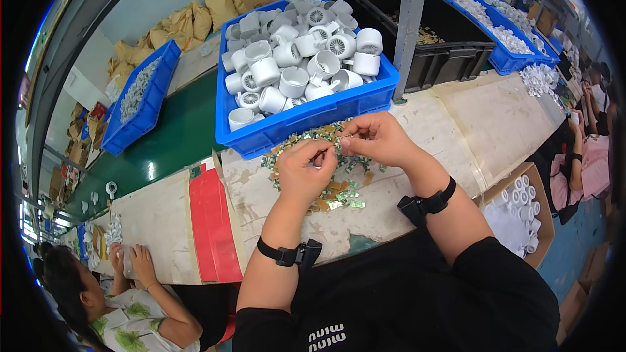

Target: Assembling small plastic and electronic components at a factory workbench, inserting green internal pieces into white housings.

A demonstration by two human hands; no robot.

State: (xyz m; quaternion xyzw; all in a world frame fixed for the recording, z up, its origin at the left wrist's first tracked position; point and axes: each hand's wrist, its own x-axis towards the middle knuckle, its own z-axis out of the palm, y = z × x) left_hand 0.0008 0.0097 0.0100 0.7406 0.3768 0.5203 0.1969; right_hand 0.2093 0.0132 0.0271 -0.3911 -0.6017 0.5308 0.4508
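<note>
My left hand [305, 168] and my right hand [380, 140] meet over a pile of small green and tan circuit boards [352, 193] on the worktable. Both are closed, thumbs and fingertips pinched together and nearly touching. Whatever lies between the fingertips is too small and too covered to make out. Just beyond the pile stands a blue crate [313, 117], heaped with white plastic cup-shaped housings [293, 81], some with slotted round ends.
A black crate [450, 65] holds more small boards behind a metal post [412, 26]. Another blue crate [140, 107] rests on the green conveyor [186, 114]. A cardboard box [541, 221] of white parts is at right. Co-workers sit at left and far right.
</note>
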